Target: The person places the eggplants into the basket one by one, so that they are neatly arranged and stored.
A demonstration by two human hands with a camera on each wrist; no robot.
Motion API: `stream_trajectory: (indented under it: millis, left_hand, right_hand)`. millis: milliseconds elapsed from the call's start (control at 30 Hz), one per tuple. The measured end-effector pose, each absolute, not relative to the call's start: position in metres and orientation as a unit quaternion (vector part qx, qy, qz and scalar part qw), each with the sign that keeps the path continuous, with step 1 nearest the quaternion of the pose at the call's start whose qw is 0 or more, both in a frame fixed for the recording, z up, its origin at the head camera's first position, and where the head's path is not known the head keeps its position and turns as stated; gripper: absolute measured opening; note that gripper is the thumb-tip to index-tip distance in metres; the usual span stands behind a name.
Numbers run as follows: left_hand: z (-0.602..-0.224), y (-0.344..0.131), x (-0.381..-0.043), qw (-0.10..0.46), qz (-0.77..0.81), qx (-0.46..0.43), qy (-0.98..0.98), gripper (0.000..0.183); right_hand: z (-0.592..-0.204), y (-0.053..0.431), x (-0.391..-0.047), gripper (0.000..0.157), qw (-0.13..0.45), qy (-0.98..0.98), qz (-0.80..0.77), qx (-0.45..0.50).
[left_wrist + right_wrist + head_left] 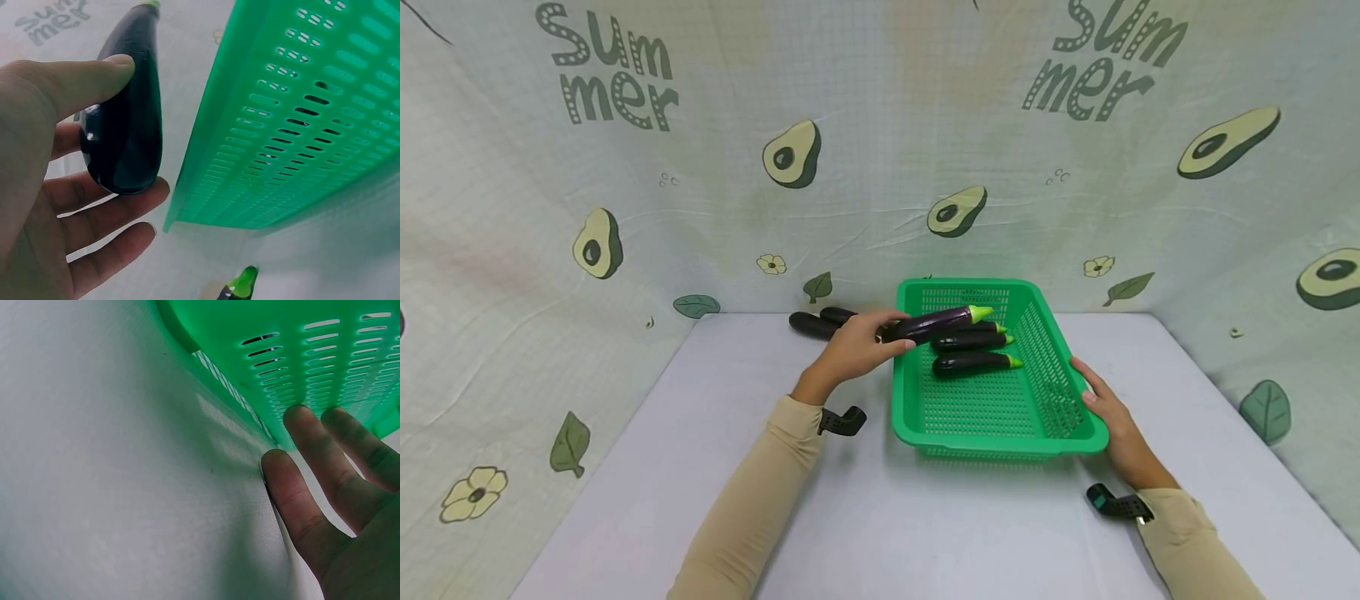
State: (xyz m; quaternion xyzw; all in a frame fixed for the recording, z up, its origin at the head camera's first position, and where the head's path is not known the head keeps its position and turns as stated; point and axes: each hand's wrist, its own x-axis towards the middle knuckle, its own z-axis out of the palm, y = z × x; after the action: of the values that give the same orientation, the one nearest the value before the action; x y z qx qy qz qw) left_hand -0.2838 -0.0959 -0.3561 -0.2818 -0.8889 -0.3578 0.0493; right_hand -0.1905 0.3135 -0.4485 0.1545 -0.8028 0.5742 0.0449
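My left hand (863, 343) pinches a glossy dark purple eggplant (942, 322) with a green stem end, holding it over the left rim of the green basket (917, 438). In the left wrist view the thumb lies across that eggplant (128, 125), with fingers behind and below it. Three more eggplants lie side by side in the basket, the nearest (972, 364) lowest in the head view. My right hand (1116, 421) is at the basket's right side. The right wrist view shows its fingers (340, 472) extended against the slotted wall (294, 350).
Two dark eggplants (811, 325) lie on the white table (955, 533) behind my left hand, partly hidden by it. A printed cloth (865, 225) with avocados and leaves hangs behind the table and along its sides. Black straps (842, 422) sit on both wrists.
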Motion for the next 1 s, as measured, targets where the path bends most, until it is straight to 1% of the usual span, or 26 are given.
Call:
stream_trajectory:
  millis: [233, 500, 733, 1000]
  left_hand:
    - [-0.348, -0.090, -0.285, 0.037, -0.309, -0.288, -0.906, 0.049]
    - [-0.336, -0.080, -0.285, -0.016, -0.285, -0.299, -0.911, 0.053]
    - [-0.330, -0.069, -0.287, -0.058, -0.319, -0.312, -0.893, 0.054]
    - [-0.328, -0.054, -0.292, -0.076, -0.338, -0.323, -0.881, 0.054]
  right_hand:
    - [-0.448, 0.313, -0.190, 0.054, 0.043, -0.799, 0.580, 0.153]
    - [-0.448, 0.313, -0.190, 0.054, 0.041, -0.798, 0.581, 0.154]
    - [-0.448, 0.313, -0.191, 0.053, 0.042, -0.796, 0.584, 0.150]
    - [-0.448, 0.313, -0.191, 0.054, 0.040, -0.801, 0.578, 0.148]
